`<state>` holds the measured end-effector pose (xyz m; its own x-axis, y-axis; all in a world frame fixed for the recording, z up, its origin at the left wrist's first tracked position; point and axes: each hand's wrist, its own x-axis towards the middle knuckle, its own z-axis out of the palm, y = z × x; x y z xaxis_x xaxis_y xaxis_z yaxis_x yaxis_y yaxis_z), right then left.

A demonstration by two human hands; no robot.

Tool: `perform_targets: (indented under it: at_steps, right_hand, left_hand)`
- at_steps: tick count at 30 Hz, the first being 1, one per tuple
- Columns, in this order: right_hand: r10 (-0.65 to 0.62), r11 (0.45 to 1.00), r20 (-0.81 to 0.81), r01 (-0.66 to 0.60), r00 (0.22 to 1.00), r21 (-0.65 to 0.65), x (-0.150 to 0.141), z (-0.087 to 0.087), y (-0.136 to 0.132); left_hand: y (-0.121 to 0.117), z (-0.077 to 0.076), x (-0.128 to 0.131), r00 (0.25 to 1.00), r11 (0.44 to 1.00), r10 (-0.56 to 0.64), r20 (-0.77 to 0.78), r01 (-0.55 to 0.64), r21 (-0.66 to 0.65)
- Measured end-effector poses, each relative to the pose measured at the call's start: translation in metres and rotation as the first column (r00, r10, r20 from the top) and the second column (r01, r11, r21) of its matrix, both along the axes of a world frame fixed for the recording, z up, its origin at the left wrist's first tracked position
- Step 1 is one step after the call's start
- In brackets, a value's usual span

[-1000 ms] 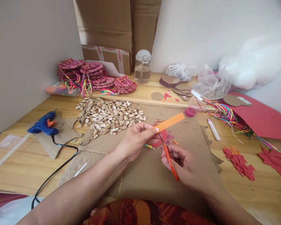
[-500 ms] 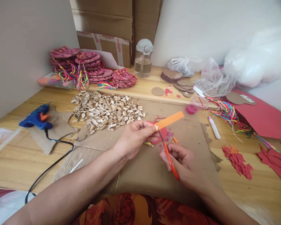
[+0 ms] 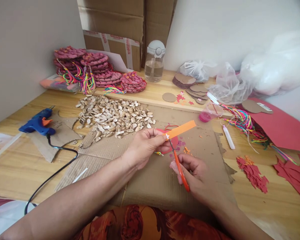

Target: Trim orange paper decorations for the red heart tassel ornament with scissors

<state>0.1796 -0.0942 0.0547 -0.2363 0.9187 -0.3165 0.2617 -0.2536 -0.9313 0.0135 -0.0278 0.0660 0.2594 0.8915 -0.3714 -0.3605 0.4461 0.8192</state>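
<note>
My left hand pinches one end of an orange paper strip, with a small white star laid over it at the fingertips. Red-handled scissors are gripped in my right hand, their tip touching the strip's lower edge beside the star. How far the blades stand apart is too small to tell. Beneath the hands, partly covered, lie a red round piece with a red cord, purple bits and orange scraps on a cardboard sheet.
Peanut shells are heaped behind my left hand. A blue glue gun with a black cord lies at left. Along the back stand pink tasselled discs and a water bottle. Red paper scraps and coloured cords are at right.
Both hands, the strip and the scissors keep nearly the same pose. The strip's far end has dipped slightly, and the whole view has shifted a little.
</note>
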Motion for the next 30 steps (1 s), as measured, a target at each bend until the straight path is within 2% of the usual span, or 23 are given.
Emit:
perform_targets:
  at_steps: [30]
  right_hand:
    - [0.001,1.000,0.027,-0.001,1.000,0.023,-0.0005,-0.0017,-0.0025]
  left_hand:
    - [0.0007,-0.0017,0.0006,1.000,1.000,-0.017,0.005,0.017,-0.009]
